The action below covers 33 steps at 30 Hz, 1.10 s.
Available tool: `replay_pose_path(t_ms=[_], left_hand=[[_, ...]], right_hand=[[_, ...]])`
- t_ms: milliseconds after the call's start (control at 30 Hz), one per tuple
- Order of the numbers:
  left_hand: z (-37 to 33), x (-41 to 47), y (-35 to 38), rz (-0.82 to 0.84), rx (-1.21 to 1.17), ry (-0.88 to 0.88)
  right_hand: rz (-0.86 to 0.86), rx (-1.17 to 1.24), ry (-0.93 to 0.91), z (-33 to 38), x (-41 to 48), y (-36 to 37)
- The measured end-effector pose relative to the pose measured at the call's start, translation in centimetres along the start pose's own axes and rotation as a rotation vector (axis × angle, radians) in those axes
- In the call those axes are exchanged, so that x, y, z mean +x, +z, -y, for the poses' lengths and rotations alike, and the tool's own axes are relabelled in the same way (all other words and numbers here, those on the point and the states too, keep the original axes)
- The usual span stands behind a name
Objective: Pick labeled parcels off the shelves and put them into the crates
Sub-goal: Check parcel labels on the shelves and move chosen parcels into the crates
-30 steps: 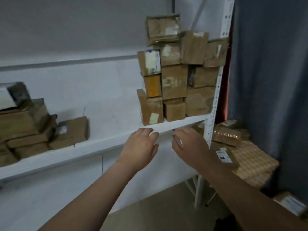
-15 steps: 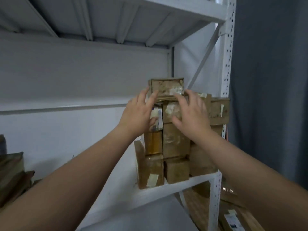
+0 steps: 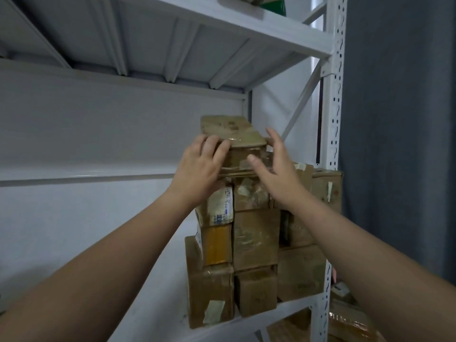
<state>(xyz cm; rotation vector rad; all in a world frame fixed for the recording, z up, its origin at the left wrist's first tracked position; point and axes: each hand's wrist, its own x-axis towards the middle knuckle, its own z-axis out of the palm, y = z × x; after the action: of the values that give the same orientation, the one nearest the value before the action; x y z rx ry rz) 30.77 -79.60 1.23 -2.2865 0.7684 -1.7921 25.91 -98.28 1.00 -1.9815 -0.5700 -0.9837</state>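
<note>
Overhead, white shelf (image 3: 246,30), grey curtain (image 3: 399,119); left hand (image 3: 197,169) clamped on top parcel (image 3: 234,134), right hand (image 3: 276,176) flat.

At the right end of a white metal shelf (image 3: 293,307), a stack of brown parcels (image 3: 256,239) stands. The left hand (image 3: 199,169) curls its fingers (image 3: 212,147) over the top parcel (image 3: 234,133); the right hand (image 3: 278,174) presses straight-fingered against its right side.
</note>
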Motion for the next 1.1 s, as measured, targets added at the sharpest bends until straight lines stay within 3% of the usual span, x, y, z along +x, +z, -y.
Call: replay_pose_path(t_ms=[100, 200, 367, 467, 533, 667, 767, 833, 867, 1000, 1100], left_hand=[[0.9, -2.9, -0.4, -0.235, -0.024, -0.001], [1.5, -5.6, -1.2, -0.344, -0.028, 0.023], [3.6, -9.4, -3.2, -0.386, -0.118, 0.041], [4.8, -11.7, -5.3, -0.249, -0.296, 0.061], [5.1, -13.2, -7.5, -0.100, -0.608, -0.083], [6.0, -14.7, -10.9, 0.091, -1.371, -0.756], [7.9, -16.0, -11.3, 0.248, -1.719, -0.930], [8.5, -17.4, -12.0, 0.214, -1.661, -0.932], [8.9, -18.2, -12.4, 0.160, -1.503, -0.889], [10.4, -21.0, -11.9, 0.042, -0.549, -0.414], [10.6, -22.9, -11.5, -0.008, -0.284, -0.210]], right_hand=[[-0.047, 0.259, 0.064, 1.9, -0.9, 0.7], [-0.045, 0.374, 0.112, 3.5, -1.8, 2.3], [-0.042, 0.487, 0.082, 6.7, -4.2, 5.9], [-0.133, 0.538, 0.106, 8.5, -5.8, 7.9], [-0.195, 0.480, 0.106, 9.4, -7.2, 9.1], [-0.196, 0.380, 0.033, 11.3, -10.6, 12.1], [-0.112, 0.424, 0.067, 12.4, -12.4, 14.2], [-0.067, 0.429, 0.145, 13.1, -13.1, 15.1], [-0.055, 0.441, 0.191, 13.5, -13.3, 15.4], [-0.131, 0.643, 0.398, 14.8, -13.7, 15.8], [-0.112, 0.795, 0.601, 15.5, -13.6, 16.1]])
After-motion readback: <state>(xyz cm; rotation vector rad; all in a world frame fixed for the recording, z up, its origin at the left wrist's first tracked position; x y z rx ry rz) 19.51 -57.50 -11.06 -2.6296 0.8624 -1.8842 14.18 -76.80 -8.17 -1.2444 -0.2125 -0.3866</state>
